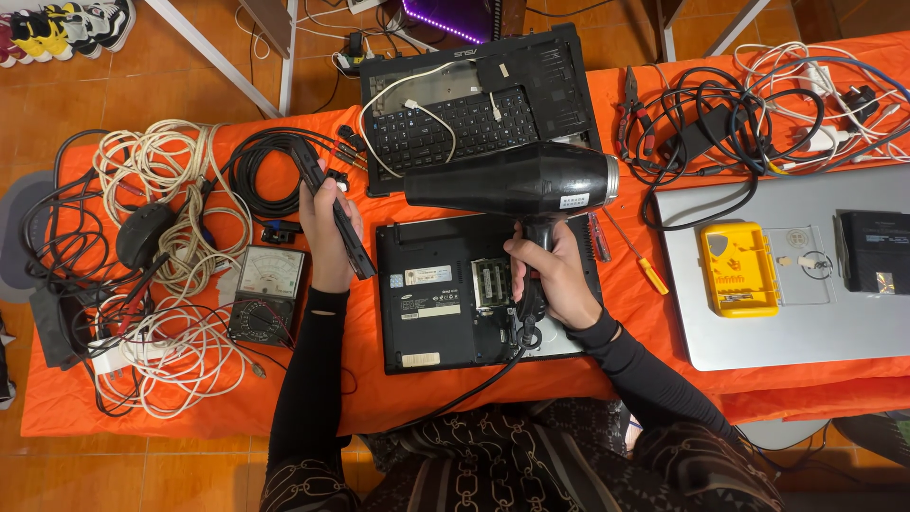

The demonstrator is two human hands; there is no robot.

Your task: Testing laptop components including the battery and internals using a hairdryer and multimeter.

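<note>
My right hand (555, 275) grips the handle of a black hair dryer (512, 180), held level with its nozzle pointing left over an upturned black laptop (441, 318) whose bottom hatch is off. My left hand (330, 228) holds a long narrow black bar (332, 204) upright-tilted, just left of the laptop and beside the dryer's nozzle. The dryer's cord runs down past my wrist toward my lap.
An orange cloth (190, 398) covers the table. A stripped keyboard base (474, 104) lies behind. An analogue multimeter (268, 294), coiled cables (161, 171) and a mouse (142, 232) are left. A screwdriver (637, 258), pliers, a silver laptop (787, 322) and yellow box (737, 267) lie right.
</note>
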